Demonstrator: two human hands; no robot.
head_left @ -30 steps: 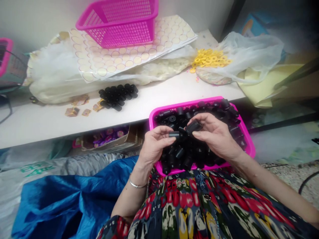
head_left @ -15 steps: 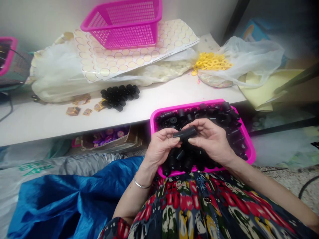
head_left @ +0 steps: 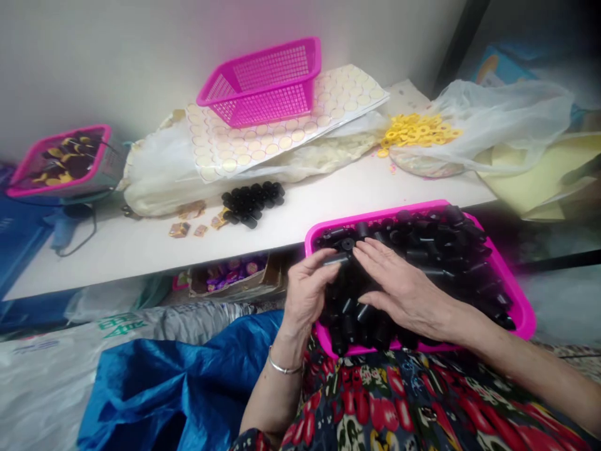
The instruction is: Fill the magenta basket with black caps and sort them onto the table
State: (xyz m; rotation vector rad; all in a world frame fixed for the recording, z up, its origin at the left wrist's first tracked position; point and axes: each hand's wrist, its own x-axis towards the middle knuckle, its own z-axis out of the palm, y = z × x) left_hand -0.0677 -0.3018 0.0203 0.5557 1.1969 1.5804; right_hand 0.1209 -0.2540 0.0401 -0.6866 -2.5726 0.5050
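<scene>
Black cylinder [head_left: 336, 258] just right of centre frame, pinched between thumb and fingers of the left hand [head_left: 304, 286]. Close beside it, the right hand [head_left: 399, 282], thumb spread apart from the fingers, over a heap of black pieces [head_left: 451, 250] in a pink basket [head_left: 523, 316] at lower right. Farther out, on a white table [head_left: 323, 199]: a cluster of black cylinders [head_left: 252, 202] left of centre and yellow rings [head_left: 417, 131] at upper right. At top centre, another pink basket [head_left: 270, 103] on circle-printed sheets [head_left: 354, 91].
</scene>
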